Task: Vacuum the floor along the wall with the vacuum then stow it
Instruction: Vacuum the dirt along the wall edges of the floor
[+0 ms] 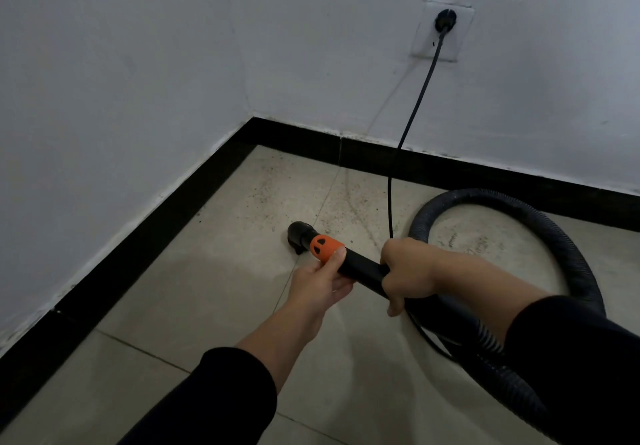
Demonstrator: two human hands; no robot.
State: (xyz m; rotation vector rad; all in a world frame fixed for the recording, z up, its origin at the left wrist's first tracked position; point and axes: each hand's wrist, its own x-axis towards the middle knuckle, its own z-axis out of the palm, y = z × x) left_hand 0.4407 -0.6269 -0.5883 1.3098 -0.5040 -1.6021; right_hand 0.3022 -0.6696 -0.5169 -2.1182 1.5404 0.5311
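Note:
The vacuum's black wand (360, 266) slants down towards the room's corner, ending in a black nozzle (299, 235) that sits on the beige tiled floor (207, 292). An orange collar (325, 247) rings the wand just behind the nozzle. My left hand (320, 282) holds the wand at that collar, thumb on top. My right hand (407, 273) grips the wand further back, fingers curled round it. The ribbed black hose (540, 226) loops over the floor to the right and runs back under my right sleeve. The vacuum's body is out of view.
A black power cord (420, 96) hangs from a wall socket (443, 31) and drops to the floor behind my right hand. Dark skirting (162, 209) lines both white walls. Fine dirt specks (294, 185) lie in the corner ahead of the nozzle.

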